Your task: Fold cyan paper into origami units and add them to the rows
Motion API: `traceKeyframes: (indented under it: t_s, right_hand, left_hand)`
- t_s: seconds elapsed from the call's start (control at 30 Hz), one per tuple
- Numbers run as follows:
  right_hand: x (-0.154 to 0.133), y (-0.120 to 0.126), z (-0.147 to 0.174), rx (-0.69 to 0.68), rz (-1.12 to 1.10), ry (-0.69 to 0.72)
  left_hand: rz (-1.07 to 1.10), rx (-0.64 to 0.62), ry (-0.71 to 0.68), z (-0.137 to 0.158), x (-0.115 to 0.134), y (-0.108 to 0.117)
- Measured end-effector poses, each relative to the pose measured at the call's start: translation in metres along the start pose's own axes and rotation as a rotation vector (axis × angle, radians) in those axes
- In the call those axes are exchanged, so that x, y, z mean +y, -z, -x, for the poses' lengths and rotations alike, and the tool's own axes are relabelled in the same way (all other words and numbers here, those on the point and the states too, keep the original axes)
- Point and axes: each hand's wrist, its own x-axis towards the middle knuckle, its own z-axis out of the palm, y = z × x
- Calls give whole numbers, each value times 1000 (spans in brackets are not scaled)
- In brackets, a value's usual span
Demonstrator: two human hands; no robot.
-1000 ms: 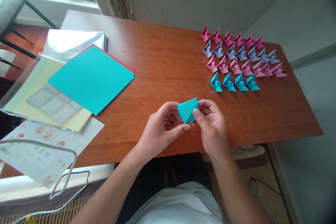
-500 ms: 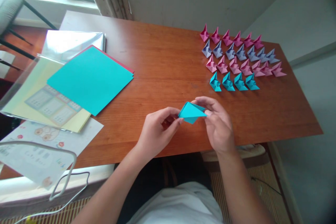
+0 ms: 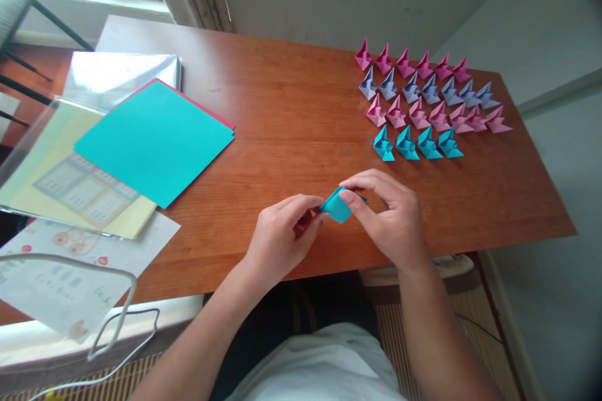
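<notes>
Between my hands is a small folded piece of turquoise origami paper (image 3: 337, 207), held above the near part of the wooden table. My left hand (image 3: 282, 232) pinches its left corner between thumb and fingertips. From the right, my right hand (image 3: 392, 213) grips it, the thumb pressed on its upper face and the fingers behind its top edge. My right thumb and fingers hide much of the paper's right side. Beyond my right hand stands a row of turquoise folded paper figures (image 3: 408, 143), shaped like the pink figures (image 3: 418, 114) behind them.
Purple figures (image 3: 430, 91) and magenta figures (image 3: 405, 64) form further rows at the back right of the table (image 3: 273, 119). Turquoise sheets (image 3: 160, 144) lie at left over a plastic sleeve of yellow paper (image 3: 126, 219). A white cable (image 3: 126, 307) hangs by the near left edge.
My right thumb has moved left onto the paper's face, and the pointed right part is now folded over or covered. My left hand keeps its pinch. The view has shifted slightly.
</notes>
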Motion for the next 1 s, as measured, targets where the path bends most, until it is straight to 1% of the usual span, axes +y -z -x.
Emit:
traceKeyframes:
  t_s: [0.17, 0.27, 0.37, 0.43, 0.5, 0.6, 0.7, 0.87, 0.93, 1.0]
  right_hand:
    - [3, -1, 2, -2, -111, -102]
    - [4, -2, 3, -4, -179, -140]
    - [4, -4, 3, -5, -215, -172]
    - [3, -5, 2, -7, -223, -187]
    - [1, -6, 2, -2, -208, -179]
    - [-2, -8, 0, 10, -144, -137]
    - [-5, -10, -2, 5, -98, -93]
    - [-8, -12, -5, -17, -103, -32]
    - [-8, -14, -5, 7, -161, -54]
    - [-6, -16, -3, 74, -267, -114]
  left_hand:
    - [24, -10, 9, 0, 2, 1]
    - [64, -12, 19, 0, 1, 1]
    - [158, -23, 88, 0, 2, 2]
    - [239, -54, 148, 0, 2, 3]
    - [304, -93, 188, 0, 3, 4]
    - [360, -149, 208, -1, 5, 7]
    - [418, -171, 238, -2, 5, 9]
    - [545, -166, 334, -3, 4, 9]
    - [598, -138, 389, -3, 4, 9]
    - [656, -85, 449, -3, 4, 10]
